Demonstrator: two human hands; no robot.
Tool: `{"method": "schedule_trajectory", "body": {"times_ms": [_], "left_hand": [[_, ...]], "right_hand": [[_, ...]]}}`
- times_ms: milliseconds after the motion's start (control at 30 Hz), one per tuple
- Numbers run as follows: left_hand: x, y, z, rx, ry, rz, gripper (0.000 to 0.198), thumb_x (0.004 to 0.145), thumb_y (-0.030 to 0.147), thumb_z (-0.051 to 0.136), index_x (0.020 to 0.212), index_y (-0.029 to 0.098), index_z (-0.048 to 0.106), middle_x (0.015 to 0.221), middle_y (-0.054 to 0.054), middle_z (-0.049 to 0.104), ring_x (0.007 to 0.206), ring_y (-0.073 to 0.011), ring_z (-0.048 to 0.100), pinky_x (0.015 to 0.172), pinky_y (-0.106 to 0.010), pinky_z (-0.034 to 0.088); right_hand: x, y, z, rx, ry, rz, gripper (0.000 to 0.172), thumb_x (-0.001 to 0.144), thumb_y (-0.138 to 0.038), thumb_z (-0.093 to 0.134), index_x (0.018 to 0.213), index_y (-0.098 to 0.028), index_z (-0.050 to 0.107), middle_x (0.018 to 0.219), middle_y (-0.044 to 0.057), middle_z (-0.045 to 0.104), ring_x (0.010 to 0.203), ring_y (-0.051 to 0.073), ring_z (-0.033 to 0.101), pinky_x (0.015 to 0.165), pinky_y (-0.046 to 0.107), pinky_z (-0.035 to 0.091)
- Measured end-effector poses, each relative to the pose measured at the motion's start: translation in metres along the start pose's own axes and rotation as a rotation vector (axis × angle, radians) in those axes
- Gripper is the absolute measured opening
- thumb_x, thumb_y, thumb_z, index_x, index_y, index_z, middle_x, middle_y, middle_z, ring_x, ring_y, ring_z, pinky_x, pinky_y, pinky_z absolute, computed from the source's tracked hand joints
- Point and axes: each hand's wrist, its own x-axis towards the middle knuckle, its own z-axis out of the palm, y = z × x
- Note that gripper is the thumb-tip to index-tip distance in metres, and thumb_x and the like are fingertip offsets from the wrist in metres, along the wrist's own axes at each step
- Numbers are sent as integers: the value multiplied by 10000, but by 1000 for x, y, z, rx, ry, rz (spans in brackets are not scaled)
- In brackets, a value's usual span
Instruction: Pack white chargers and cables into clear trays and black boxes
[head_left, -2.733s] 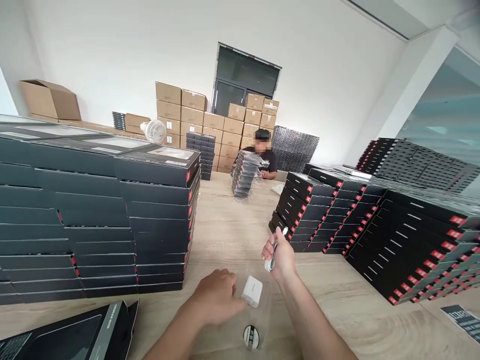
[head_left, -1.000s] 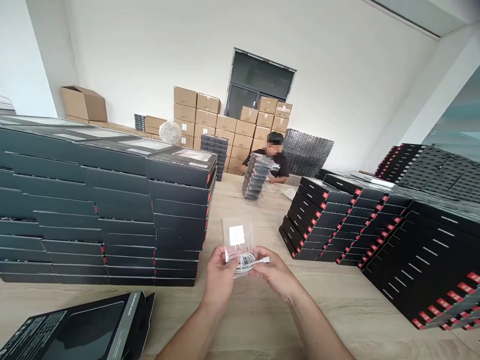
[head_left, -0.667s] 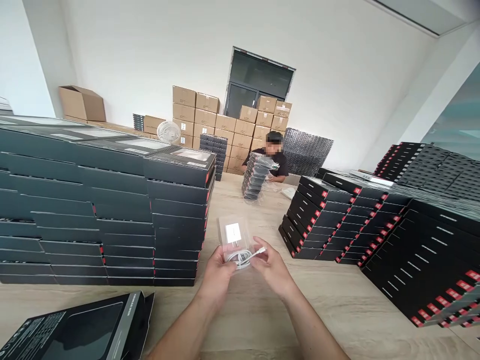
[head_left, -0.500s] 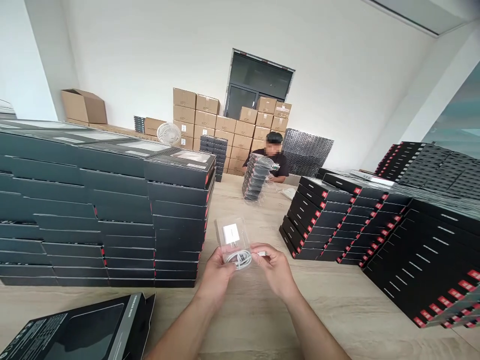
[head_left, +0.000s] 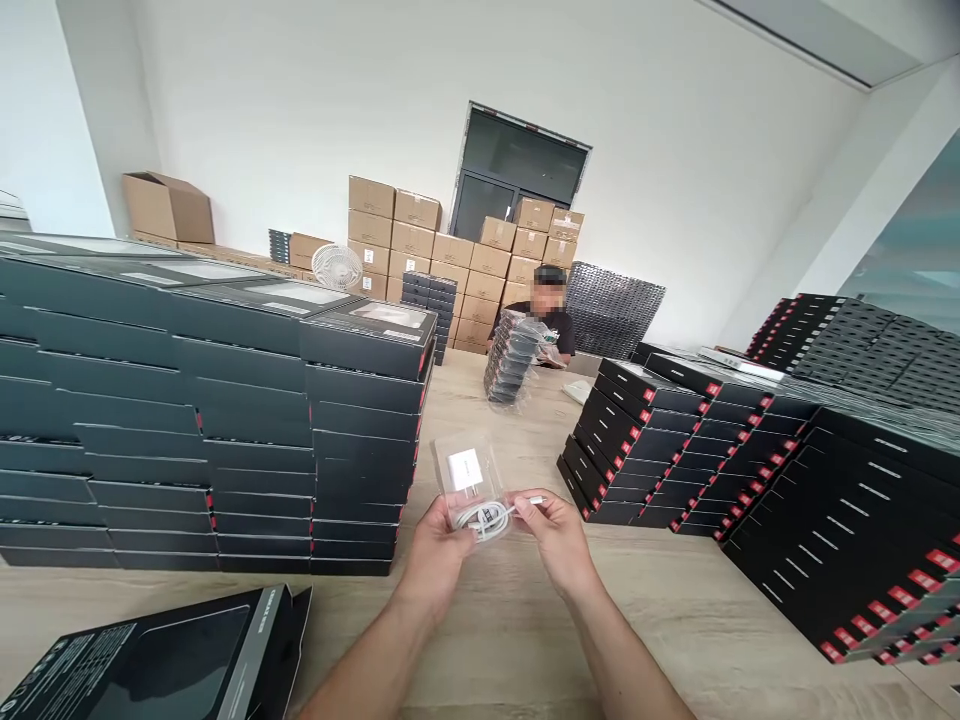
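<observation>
My left hand [head_left: 437,548] is closed on the lower left of a clear plastic tray [head_left: 487,452], its thumb against a coiled cable. In the tray's upper part lies a white charger plug [head_left: 465,467]. Below the plug sits the coiled white cable [head_left: 480,518] with a dark-printed tag. My right hand [head_left: 553,535] pinches one end of that cable between thumb and fingers, just right of the tray, and a white connector [head_left: 534,500] sticks out past the fingertips. Both hands hold these things above the wooden table [head_left: 502,620].
Stacked dark boxes [head_left: 360,460] wall off the left side, and black boxes with red labels [head_left: 615,430] rise on the right. At front left lies an open-ended black box [head_left: 187,660]. Beyond a wrapped stack [head_left: 512,360], a person [head_left: 555,310] sits before cartons [head_left: 450,265].
My right fingers have shifted along the cable end, so the connector now points up and right, more exposed. The left hand still holds the tray. The person across has moved their hands slightly.
</observation>
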Motion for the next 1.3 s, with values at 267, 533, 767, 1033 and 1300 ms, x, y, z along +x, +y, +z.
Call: {"method": "schedule_trajectory", "body": {"times_ms": [267, 533, 767, 1033, 1300], "left_hand": [[-4, -2, 1, -91, -12, -13, 405, 534, 126, 755, 930, 176, 686, 936, -69, 780, 904, -225, 692, 878, -349, 497], [-6, 3, 4, -95, -89, 25, 453, 586, 279, 890, 974, 196, 672, 1077, -94, 756, 1015, -261, 683, 888, -369, 508], [-3, 3, 6, -185, 13, 42, 476, 648, 329, 849, 1071, 202, 670, 959, -44, 761, 900, -211, 691, 847, -333, 509], [-7, 2, 10, -223, -68, 27, 487, 624, 257, 862, 1069, 175, 683, 1044, -88, 764, 956, -243, 700, 913, -372, 505], [-11, 6, 13, -202, -100, -27, 492, 605, 214, 842, 1067, 184, 672, 1043, -84, 771, 922, -253, 722, 839, -346, 525]], "right_hand": [[-4, 3, 1, -118, -50, -72, 469, 767, -447, 776, 1154, -206, 668, 1086, 95, 701, 975, 245, 666, 785, 342, 566], [-5, -6, 5, -106, 43, -144, 341, 776, -442, 764, 988, -187, 684, 974, 80, 723, 903, 237, 667, 835, 363, 530], [-15, -14, 18, -253, 93, -202, 290, 834, -439, 686, 982, -196, 745, 1048, 99, 673, 951, 236, 639, 815, 342, 521], [-18, -16, 34, -41, 243, -103, 308, 713, -430, 792, 854, -192, 657, 692, -1, 659, 635, 165, 602, 613, 284, 501], [-21, -19, 36, -208, 158, -149, 198, 841, -368, 673, 927, -193, 708, 817, 55, 752, 715, 203, 679, 660, 297, 535]]}}
